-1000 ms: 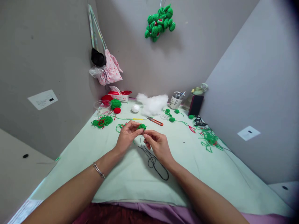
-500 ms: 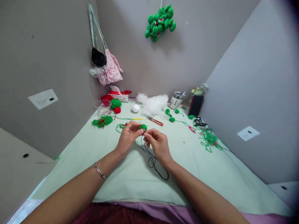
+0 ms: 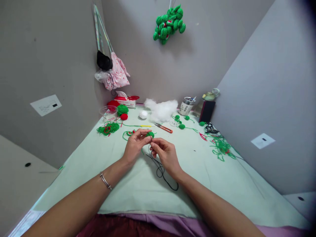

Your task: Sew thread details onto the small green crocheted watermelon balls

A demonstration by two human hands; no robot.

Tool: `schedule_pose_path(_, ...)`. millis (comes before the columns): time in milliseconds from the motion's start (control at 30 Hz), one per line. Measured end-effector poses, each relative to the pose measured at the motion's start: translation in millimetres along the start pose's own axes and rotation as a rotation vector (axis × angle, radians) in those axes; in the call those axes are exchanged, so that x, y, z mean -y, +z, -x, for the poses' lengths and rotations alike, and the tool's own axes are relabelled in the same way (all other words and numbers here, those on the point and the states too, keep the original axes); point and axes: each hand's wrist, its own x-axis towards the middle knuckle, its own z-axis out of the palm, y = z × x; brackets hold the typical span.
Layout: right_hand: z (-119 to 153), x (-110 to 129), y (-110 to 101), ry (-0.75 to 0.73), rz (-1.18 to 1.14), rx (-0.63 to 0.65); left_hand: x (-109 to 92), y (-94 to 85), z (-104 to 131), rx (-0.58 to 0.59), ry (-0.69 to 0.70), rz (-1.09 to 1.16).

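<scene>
A small green knitted piece (image 3: 149, 134) is pinched between the fingers and thumb of my left hand (image 3: 135, 144). Just to its right, my right hand (image 3: 166, 153) is closed, thumb against index finger, on black cord at the near side of the green piece. Loops of the black cord (image 3: 160, 171) hang below the hands and trail over the pale green cloth. The two hands almost touch at their fingertips. A green and red piece with a yarn tail (image 3: 127, 133) lies beside my left hand. Behind the hands are orange thread snips (image 3: 165, 128) and a yellow-handled hook (image 3: 145, 126).
White stuffing (image 3: 163, 110) lies at the back by a tin of pens (image 3: 186, 107). Left are a clear tub (image 3: 108, 113), yarn balls (image 3: 122, 110) and tangled yarn (image 3: 108, 128). Right are a dark phone (image 3: 207, 111), a black clip (image 3: 211, 128) and green yarn (image 3: 222, 146).
My right hand has shifted slightly left and the green piece has tilted a little between my fingers. The objects on the cloth have not moved.
</scene>
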Motion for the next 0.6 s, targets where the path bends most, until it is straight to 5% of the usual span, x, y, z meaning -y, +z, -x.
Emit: schedule_pose_path(600,-6.6,-3.9,-6.9,-0.046,0.021,-0.063,-0.1,0.1,-0.6,0.017,0.069,-0.110)
